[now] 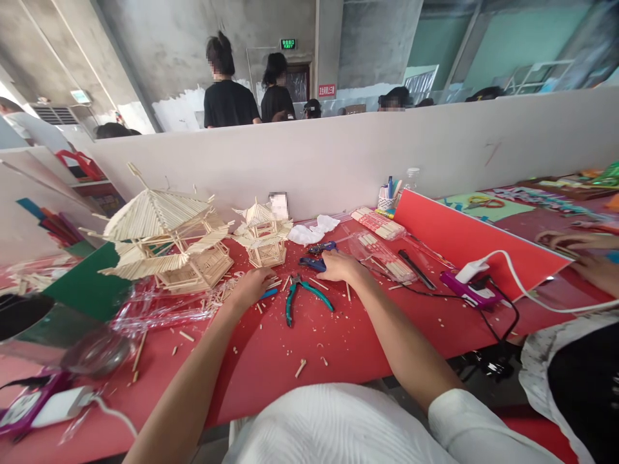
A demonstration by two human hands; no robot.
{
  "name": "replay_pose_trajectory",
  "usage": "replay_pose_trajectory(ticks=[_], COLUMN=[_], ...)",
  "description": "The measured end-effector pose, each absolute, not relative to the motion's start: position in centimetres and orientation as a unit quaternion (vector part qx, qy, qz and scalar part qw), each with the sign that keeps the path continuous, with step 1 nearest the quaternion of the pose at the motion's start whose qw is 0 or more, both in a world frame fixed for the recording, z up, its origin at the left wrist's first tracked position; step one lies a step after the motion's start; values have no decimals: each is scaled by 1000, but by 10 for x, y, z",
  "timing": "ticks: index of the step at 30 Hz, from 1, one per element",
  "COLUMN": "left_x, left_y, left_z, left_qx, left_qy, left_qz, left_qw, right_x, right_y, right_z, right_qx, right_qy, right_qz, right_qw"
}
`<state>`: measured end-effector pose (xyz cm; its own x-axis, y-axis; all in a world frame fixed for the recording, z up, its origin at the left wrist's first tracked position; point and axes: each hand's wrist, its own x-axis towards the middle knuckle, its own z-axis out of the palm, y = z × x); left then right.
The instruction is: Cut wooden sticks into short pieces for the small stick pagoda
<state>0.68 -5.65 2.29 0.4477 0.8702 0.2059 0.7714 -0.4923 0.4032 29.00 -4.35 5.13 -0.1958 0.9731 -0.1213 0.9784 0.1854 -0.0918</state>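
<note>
My right hand (337,265) is closed around a blue glue gun (312,263), whose nose points left; the fingers partly hide it. Across from it, my left hand (252,287) is low over the table with its fingers curled, and what they hold, if anything, cannot be made out. A blue strip or handle (269,293) lies just beside those fingers. Between and below my hands rest teal-handled pliers (296,283) with spread handles. A small stick pavilion (264,235) stands behind my left hand, and a larger stick pavilion (164,235) is farther left.
Stick scraps litter the red table (348,348). Bagged sticks (380,224) and a black cable run toward a purple power strip (471,291) on the right. A red board (476,241) separates another person's hands (587,258). A jar (91,335) stands left; a white partition (338,154) rises behind.
</note>
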Motion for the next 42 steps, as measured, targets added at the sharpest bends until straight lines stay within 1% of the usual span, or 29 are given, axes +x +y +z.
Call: replay_pose_trajectory(ticks=[4, 10, 17, 19, 23, 25, 30, 35, 36, 38, 40, 42], left_x=[6, 5, -3, -4, -5, -3, 1, 3, 3, 7, 14, 22], left_y=[-56, -56, -54, -54, -54, -54, -56, -58, -58, -59, -62, -65], left_z=[23, 21, 22, 25, 29, 30, 30, 33, 34, 37, 39, 40], left_qx=[842, 828, 826, 829, 831, 831, 832, 808, 799, 783, 764, 736], left_qy=[488, 501, 527, 519, 514, 521, 525, 528, 526, 513, 487, 455], left_qz=[191, 217, 191, 198, 203, 188, 172, 246, 268, 312, 358, 399], left_qw=[129, 131, 56, 58, 60, 52, 46, 91, 110, 159, 225, 303], right_x=[288, 285, 282, 282, 279, 276, 265, 265, 267, 272, 273, 269], right_y=[-46, -50, -57, -58, -62, -65, -71, -68, -66, -61, -56, -52], right_z=[52, 55, 56, 57, 63, 64, 65, 71, 72, 71, 68, 62], right_qx=[637, 642, 621, 604, 527, 510, 519, 519, 518, 510, 490, 453], right_qy=[766, 761, 780, 795, 850, 860, 853, 849, 850, 854, 848, 822], right_qz=[-78, -82, -74, -60, -17, -14, -35, -56, -67, -104, -178, -286], right_qw=[29, 27, 17, 4, -19, -6, 42, 80, 69, 5, -96, -195])
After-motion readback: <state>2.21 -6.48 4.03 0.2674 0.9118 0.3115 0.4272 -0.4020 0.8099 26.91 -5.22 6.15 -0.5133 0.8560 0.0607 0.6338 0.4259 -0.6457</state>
